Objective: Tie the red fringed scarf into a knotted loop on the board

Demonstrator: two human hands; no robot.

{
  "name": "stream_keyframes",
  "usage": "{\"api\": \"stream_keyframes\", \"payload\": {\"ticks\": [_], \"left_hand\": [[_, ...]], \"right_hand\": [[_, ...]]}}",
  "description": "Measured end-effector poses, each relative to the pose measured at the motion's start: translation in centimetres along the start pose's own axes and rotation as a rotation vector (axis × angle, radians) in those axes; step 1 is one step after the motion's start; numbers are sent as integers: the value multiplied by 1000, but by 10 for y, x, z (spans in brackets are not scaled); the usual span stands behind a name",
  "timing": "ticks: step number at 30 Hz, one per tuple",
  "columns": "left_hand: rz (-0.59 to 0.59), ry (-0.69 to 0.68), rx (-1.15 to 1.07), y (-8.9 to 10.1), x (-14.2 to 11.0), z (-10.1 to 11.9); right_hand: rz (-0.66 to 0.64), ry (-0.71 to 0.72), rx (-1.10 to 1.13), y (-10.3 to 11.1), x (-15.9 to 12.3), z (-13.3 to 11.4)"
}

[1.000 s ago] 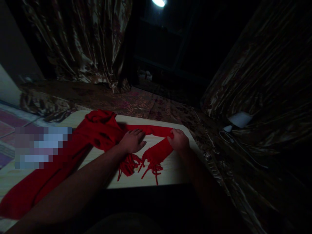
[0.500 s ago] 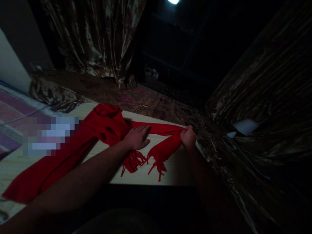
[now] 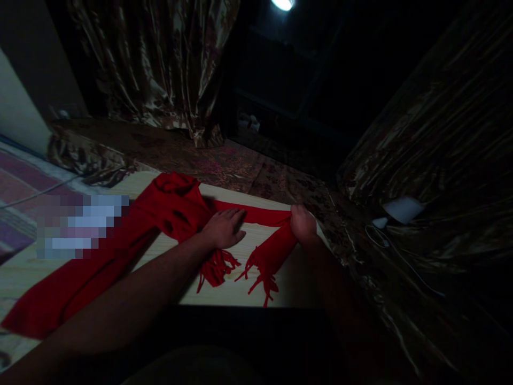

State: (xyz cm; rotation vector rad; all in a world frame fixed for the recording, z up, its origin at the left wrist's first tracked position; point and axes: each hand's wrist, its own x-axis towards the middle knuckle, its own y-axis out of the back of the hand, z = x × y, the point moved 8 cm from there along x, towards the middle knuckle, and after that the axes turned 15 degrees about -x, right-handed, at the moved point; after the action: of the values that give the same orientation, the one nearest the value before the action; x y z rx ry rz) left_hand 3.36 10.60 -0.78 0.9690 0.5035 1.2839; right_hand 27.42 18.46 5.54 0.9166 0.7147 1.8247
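1. Grips the scarf (image 3: 168, 206) in a closed right hand (image 3: 303, 222), at a bend near the far right corner of the table (image 3: 240, 295).
2. Rests the left hand (image 3: 224, 227) open and flat, palm down, over the scarf, just beside the bunched part.
3. Has the scarf on the table, bunched left of the left hand, with one long length toward the near left and fringed ends toward the near edge.
4. Faces a patterned curtain (image 3: 160, 80) beyond the table.
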Motion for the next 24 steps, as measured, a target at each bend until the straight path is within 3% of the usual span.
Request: {"api": "stream_keyframes", "payload": {"ticks": [2, 4, 7, 9, 12, 14, 17, 18, 21, 24], "left_hand": [[0, 0, -3, 0, 0, 0], [-1, -5, -1, -1, 0, -1], [7, -16, 3, -3, 1, -1], [11, -18, 0, -4, 2, -3], [22, -43, -14, 1, 1, -1], [36, -148, -40, 8, -4, 14], [-5, -383, -138, 14, -18, 57], [-34, -399, -178, 13, -22, 71], [-110, -187, -179, -2, -21, 94], [-116, 80, -126, -17, -10, 100]], "right_hand": [[77, -85, 22, 3, 1, 13], [68, -108, 17, -2, 0, 20], [-149, -73, -2, -25, -5, 20], [-226, -70, -11, -33, -9, 18], [-129, -57, -15, -24, -9, 12], [-97, -10, -4, -21, -6, 5], [-132, 83, 21, -24, 0, -7], [-142, 109, 26, -26, 2, -10], [-130, 107, 51, -25, 7, -11], [-99, -39, 131, -20, 10, -1]]}}
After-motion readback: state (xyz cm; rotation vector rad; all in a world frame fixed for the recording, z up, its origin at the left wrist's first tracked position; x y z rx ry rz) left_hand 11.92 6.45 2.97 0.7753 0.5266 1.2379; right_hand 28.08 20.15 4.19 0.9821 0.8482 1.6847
